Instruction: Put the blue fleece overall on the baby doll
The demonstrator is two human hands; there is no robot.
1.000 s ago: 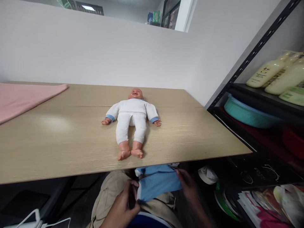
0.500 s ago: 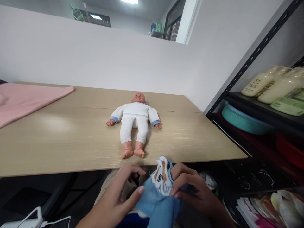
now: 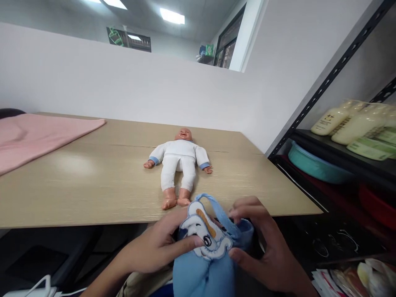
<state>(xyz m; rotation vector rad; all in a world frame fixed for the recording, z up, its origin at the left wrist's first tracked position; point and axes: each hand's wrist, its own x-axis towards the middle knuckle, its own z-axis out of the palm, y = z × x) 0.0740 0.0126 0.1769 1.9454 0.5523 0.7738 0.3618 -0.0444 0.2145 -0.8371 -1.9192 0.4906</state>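
A light blue cloth garment (image 3: 206, 274) is held above my lap, in front of the table's near edge. Sewn on it is a white cartoon face patch (image 3: 213, 247) with an orange nose. A blue strap (image 3: 218, 210) loops up from its top. My left hand (image 3: 167, 241) grips the garment, thumb pressed on the patch and fingers behind the cloth. At the garment's right side is my right hand (image 3: 260, 243), its thumb and fingers apart, the thumb tip close to the patch's edge. On the table lies a doll (image 3: 179, 159) in white clothes with blue cuffs, face up, feet towards me.
A pink cloth (image 3: 46, 136) lies on the left of the wooden table (image 3: 93, 194). To the right stands a black shelf (image 3: 365, 154) with pale bottles (image 3: 329, 120) and a turquoise basin (image 3: 315, 165). A white cable (image 3: 46, 284) is at the lower left.
My left hand has moved right and taken hold of the garment at the patch. My right hand has loosened from the patch and opened. The strap now stands up in view.
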